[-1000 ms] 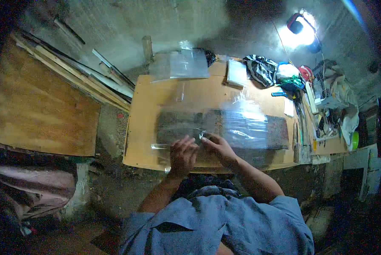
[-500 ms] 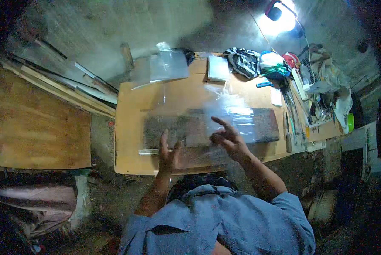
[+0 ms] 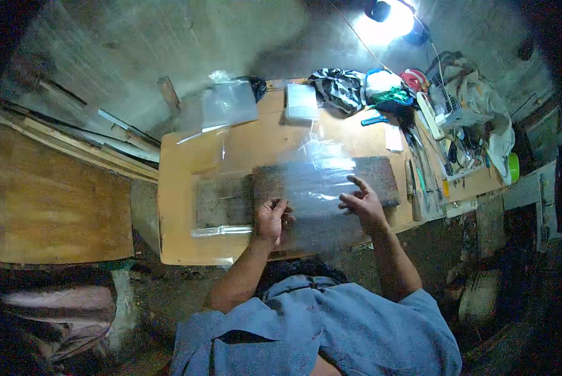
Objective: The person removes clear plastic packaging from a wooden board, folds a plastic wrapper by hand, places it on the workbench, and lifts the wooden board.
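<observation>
A clear plastic sheet (image 3: 315,207), shiny and partly blurred, lies over a dark, worn wooden board (image 3: 378,178) on the table. At the sheet's left edge, my left hand (image 3: 271,222) is closed, thumb and fingertips pinched together on the plastic. My right hand (image 3: 365,207) is beside the sheet's right edge with its thumb and index finger apart; whether it touches the plastic is hard to tell. Another dark slab (image 3: 221,203) lies to the left, with see-through plastic over it.
Stacked clear sheets (image 3: 229,103) and a white-topped pack (image 3: 301,101) lie at the table's back. A striped bag (image 3: 340,88), a blue-handled tool (image 3: 374,120) and a cluttered basket (image 3: 463,119) stand right of them. A lamp (image 3: 387,22) shines above; a wooden panel (image 3: 58,188) stands left.
My left hand has moved right and its fingers have closed at the plastic's edge. My right hand has shifted slightly right. The plastic between them lies nearer to me, and the view has shifted a little.
</observation>
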A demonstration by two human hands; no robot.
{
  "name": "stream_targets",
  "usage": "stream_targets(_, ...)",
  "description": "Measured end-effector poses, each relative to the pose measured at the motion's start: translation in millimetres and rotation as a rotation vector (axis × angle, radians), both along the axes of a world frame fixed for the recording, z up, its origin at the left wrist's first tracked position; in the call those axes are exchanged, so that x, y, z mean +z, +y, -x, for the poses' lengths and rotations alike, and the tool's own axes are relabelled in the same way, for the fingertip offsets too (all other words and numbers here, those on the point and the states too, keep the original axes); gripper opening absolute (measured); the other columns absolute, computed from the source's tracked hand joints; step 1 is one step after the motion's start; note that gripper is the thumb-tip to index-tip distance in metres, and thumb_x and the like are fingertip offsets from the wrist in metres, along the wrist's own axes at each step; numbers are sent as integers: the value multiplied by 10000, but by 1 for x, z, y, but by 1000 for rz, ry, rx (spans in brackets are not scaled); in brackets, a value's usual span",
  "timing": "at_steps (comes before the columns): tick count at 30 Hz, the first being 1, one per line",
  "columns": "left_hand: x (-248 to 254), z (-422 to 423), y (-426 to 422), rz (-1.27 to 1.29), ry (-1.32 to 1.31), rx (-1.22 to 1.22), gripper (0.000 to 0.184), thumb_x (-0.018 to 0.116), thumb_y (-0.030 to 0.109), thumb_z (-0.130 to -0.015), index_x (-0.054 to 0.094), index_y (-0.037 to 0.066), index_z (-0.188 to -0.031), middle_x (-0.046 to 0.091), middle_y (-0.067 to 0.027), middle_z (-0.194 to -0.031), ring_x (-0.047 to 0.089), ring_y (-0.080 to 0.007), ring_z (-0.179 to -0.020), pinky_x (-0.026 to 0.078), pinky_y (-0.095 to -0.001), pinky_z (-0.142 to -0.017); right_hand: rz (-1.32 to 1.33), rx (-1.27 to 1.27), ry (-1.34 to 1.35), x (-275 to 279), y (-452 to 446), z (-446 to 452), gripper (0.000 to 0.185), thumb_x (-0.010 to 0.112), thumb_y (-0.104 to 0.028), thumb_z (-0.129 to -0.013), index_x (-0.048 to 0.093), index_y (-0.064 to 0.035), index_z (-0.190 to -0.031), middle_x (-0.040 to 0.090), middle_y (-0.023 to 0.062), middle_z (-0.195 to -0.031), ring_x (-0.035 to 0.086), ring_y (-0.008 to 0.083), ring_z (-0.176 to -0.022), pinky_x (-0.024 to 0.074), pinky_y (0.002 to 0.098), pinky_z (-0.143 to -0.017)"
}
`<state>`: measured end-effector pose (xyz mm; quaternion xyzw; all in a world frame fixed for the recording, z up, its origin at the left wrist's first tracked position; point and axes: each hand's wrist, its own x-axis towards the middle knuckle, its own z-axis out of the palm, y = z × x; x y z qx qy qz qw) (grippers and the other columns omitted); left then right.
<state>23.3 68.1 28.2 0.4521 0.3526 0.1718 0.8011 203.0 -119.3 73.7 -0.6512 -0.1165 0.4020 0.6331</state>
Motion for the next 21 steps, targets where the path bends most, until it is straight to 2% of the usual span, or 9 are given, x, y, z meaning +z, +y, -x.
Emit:
stream_targets(4, -22, -2, -11, -19, 17, 18, 146, 614, 119, -892, 543, 20, -973, 623, -71, -790, 616, -138, -643, 519, -267, -530, 157, -59, -92, -40, -22, 1, 582, 674, -72, -837, 392, -38, -1345, 619, 80, -838, 615, 142, -661, 497, 239, -528)
stream_targets(5, -24, -1, -15, -54, 20, 16, 174, 618, 87, -882, 522, 8, -1003, 620, -79, -818, 619, -141, -667, 543, -272, -553, 117, -104, -61, -50, -28, 2, 555, 679, -75, -832, 416, -26, -1318, 613, 78, -832, 593, 131, -640, 473, 223, -510)
stream_targets(9, -47, 10, -26, -101, 53, -27, 232, 626, 34, -858, 488, -8, -1039, 607, -85, -840, 616, -146, -697, 572, -292, -595, 134, -164, -109, -85, -43, 1, 538, 693, -82, -817, 441, -7, -1287, 618, 72, -818, 597, 120, -669, 470, 228, -520)
stream_targets(11, -60, 15, -32, -140, 69, -15, 243, 627, 19, -849, 486, -13, -1044, 595, -80, -813, 610, -145, -702, 567, -292, -579, 280, -121, -557, -102, -50, -2, 559, 716, -95, -788, 455, 0, -1272, 625, 61, -789, 597, 115, -689, 487, 247, -572)
stream_targets(14, -64, 21, -39, -132, 72, 5, 250, 624, 4, -845, 483, -21, -1050, 582, -84, -808, 603, -144, -678, 568, -292, -578, 387, -173, -520, -70, -41, 8, 576, 732, -107, -763, 469, -2, -1264, 633, 52, -774, 597, 113, -686, 500, 271, -631)
stream_targets(18, -55, 25, -40, -171, 116, -4, 262, 628, 8, -841, 483, -18, -1057, 582, -88, -800, 601, -147, -671, 564, -286, -581, 385, -151, -557, -90, -42, 4, 585, 743, -130, -755, 477, -20, -1264, 642, 80, -804, 605, 135, -706, 501, 289, -658)
stream_targets(20, -48, 28, -41, -229, 165, -27, 294, 638, 35, -841, 480, -11, -1085, 591, -78, -785, 596, -138, -663, 543, -281, -580, 478, -152, -799, -96, -40, 2, 592, 743, -134, -751, 473, -31, -1268, 647, 101, -818, 619, 191, -711, 501, 315, -654)
stream_targets(21, -45, 30, -41, -228, 168, -12, 294, 638, 35, -841, 480, -11, -1085, 591, -78, -785, 596, -138, -663, 543, -281, -580, 472, -137, -802, -96, -39, 2, 592, 743, -134, -751, 473, -31, -1268, 647, 101, -818, 619, 191, -711, 501, 315, -654)
